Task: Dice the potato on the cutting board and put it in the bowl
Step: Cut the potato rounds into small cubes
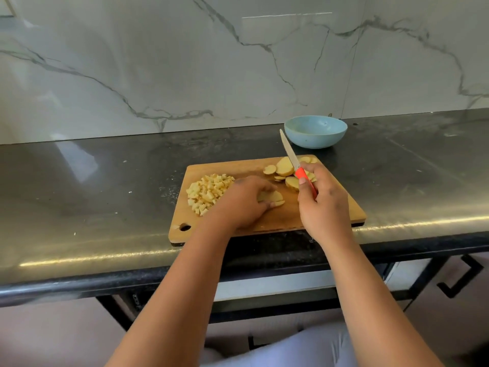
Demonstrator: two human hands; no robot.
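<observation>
My left hand (244, 201) pins stacked slices (272, 198), firm but wet and likely slippery, fingertips curled on top; my right hand (321, 200) grips the knife (295, 161) by its handle.

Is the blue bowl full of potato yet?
Empty. The round light-blue bowl shows only its bare inside, and the pile of diced potato cubes sits on the wooden cutting board.

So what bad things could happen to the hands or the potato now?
The left hand holds potato slices close to where the knife in the right hand would come down, so fingers might get nicked. The diced pile sits near the cutting board's left edge, so cubes could roll onto the counter.
</observation>
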